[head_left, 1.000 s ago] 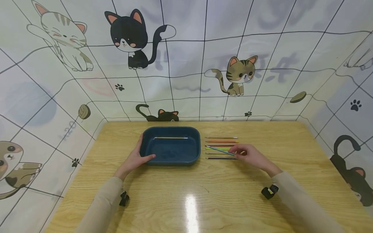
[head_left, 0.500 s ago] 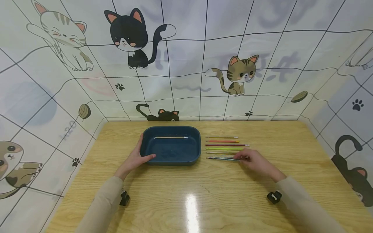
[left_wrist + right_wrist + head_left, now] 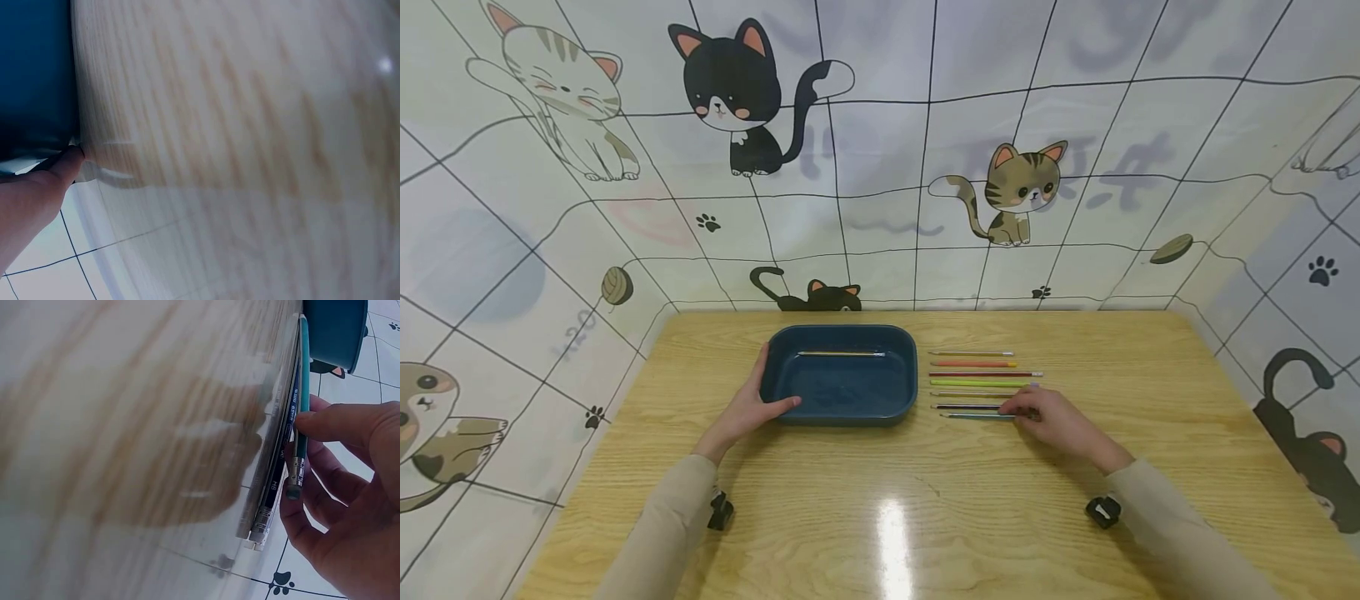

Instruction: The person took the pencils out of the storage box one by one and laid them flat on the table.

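My right hand [image 3: 1048,418] pinches a teal pencil [image 3: 973,416] near its eraser end, at the front of a row of pencils. In the right wrist view the thumb and fingers hold that teal pencil [image 3: 304,375], beside a dark HB pencil [image 3: 275,475]. My left hand [image 3: 747,412] grips the left front corner of a dark blue rectangular dish [image 3: 842,421], thumb over the front rim and fingers along the left side. One pencil [image 3: 842,354] lies inside the dish near its back wall. The left wrist view catches the thumb against the dish [image 3: 37,75].
Behind the teal pencil, several more lie roughly parallel, right of the dish: black [image 3: 962,407], yellow-green [image 3: 973,383], dark red [image 3: 981,374] and orange [image 3: 972,364] among them. The wooden table [image 3: 820,508] meets a cat-print sheet [image 3: 880,225] at the back and sides.
My right hand has brought the teal pencil from a slant over the row toward the front, where it now lies parallel before the black pencil. The left hand and dish have stayed put.
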`<state>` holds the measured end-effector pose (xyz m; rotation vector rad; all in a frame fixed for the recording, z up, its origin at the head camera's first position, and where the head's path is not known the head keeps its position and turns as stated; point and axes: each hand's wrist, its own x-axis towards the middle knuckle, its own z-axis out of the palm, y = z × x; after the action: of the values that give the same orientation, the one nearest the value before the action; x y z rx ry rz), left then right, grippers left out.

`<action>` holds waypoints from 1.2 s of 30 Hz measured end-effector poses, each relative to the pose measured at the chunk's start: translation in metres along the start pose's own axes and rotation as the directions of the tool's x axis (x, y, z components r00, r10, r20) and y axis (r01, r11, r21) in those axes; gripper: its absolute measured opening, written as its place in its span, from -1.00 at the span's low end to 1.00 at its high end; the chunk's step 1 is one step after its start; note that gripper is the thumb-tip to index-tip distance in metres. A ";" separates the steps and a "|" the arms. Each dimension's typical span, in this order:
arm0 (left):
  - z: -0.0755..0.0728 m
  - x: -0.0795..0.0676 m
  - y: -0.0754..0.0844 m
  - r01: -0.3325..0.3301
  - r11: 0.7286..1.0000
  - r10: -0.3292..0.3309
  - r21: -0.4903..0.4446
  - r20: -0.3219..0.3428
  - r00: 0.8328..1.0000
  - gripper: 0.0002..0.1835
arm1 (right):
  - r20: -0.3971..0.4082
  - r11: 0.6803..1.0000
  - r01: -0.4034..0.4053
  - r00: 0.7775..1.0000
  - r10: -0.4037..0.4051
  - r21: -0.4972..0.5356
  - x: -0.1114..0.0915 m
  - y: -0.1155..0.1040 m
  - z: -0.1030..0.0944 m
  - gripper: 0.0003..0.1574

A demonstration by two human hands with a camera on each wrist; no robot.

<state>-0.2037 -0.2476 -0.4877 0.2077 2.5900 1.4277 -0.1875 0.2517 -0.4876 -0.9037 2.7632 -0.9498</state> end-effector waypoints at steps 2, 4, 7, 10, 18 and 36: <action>0.000 0.000 0.000 -0.001 1.000 0.001 -0.003 0.001 1.000 0.22 | -0.001 1.000 0.008 1.000 -0.008 -0.019 0.000 -0.001 0.000 -0.71; -0.001 -0.001 0.001 -0.001 1.000 0.001 -0.005 -0.001 1.000 0.22 | 0.000 0.999 0.023 1.000 -0.023 -0.038 0.001 -0.001 0.000 -0.70; -0.001 -0.001 0.001 0.002 1.000 -0.002 -0.004 0.000 1.000 0.22 | 0.011 0.997 0.047 0.999 -0.046 -0.063 0.001 -0.002 0.000 -0.70; -0.001 -0.001 0.002 0.000 1.000 0.000 -0.004 0.000 1.000 0.22 | 0.024 0.993 0.069 0.997 -0.067 -0.100 0.002 -0.002 0.001 -0.71; 0.000 0.000 0.000 -0.005 1.000 0.005 -0.013 0.001 1.000 0.22 | 0.028 0.977 0.107 0.994 -0.104 -0.187 0.004 -0.004 0.003 -0.73; 0.000 -0.001 0.001 0.006 1.000 -0.006 -0.008 -0.003 1.000 0.22 | 0.041 0.983 0.038 0.999 -0.031 -0.182 0.008 -0.004 0.005 -0.77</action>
<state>-0.2026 -0.2476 -0.4866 0.1964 2.5847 1.4376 -0.1904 0.2420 -0.4880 -0.9868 2.8463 -0.6838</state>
